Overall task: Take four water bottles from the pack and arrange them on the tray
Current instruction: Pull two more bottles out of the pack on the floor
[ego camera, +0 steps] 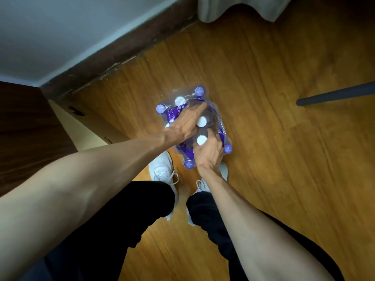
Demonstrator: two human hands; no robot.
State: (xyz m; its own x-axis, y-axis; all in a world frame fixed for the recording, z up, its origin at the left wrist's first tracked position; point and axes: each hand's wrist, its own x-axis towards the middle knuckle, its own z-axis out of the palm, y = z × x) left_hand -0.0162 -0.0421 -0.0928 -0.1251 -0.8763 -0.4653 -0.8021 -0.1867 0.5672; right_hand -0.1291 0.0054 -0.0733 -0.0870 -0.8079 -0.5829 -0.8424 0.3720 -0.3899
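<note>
Wooden floor carries everything; no tray in view, so you cannot place one from here. Shrink-wrapped pack stands on the floor just ahead of your white shoes, bottles upright, long axes pointing straight up at the camera, so any lift is vertical. Purple caps mark the wrapped corners; white caps show through the torn middle. Your left hand lies flat across the pack top, fingers stretched toward the far side, grip spread and closed on nothing visible. Your right hand is at the near edge, its grip curled beside the near white-capped bottle; whether it holds the bottle's neck cannot be told. Right hand looks nearer that bottle; second white-capped bottle sits between the two hands.
</note>
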